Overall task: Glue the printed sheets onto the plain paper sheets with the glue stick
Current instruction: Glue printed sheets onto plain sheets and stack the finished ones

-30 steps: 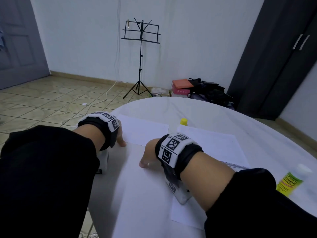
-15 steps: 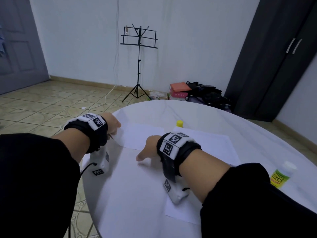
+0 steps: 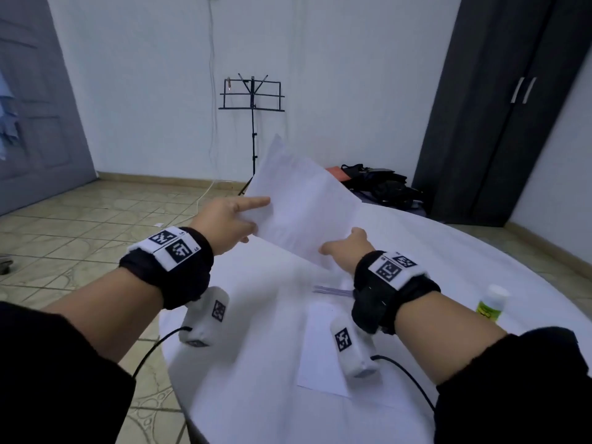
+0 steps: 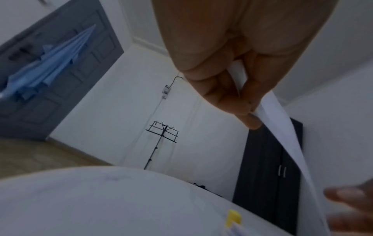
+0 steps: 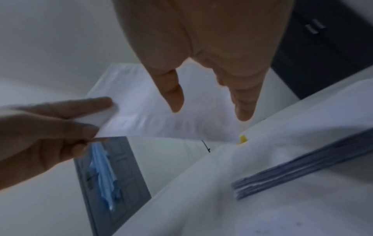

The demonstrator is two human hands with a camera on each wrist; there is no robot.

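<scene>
Holding a white sheet (image 3: 301, 203) raised and tilted above the round table (image 3: 448, 257), the left hand (image 3: 229, 224) pinches its left edge. I see the right hand (image 3: 344, 251) at the sheet's lower edge, fingers extended and relaxed, not gripping it. A yellow-capped glue stick (image 4: 233, 218) lies on the table beyond; a second sheet (image 3: 315, 347) lies flat beneath the right wrist.
</scene>
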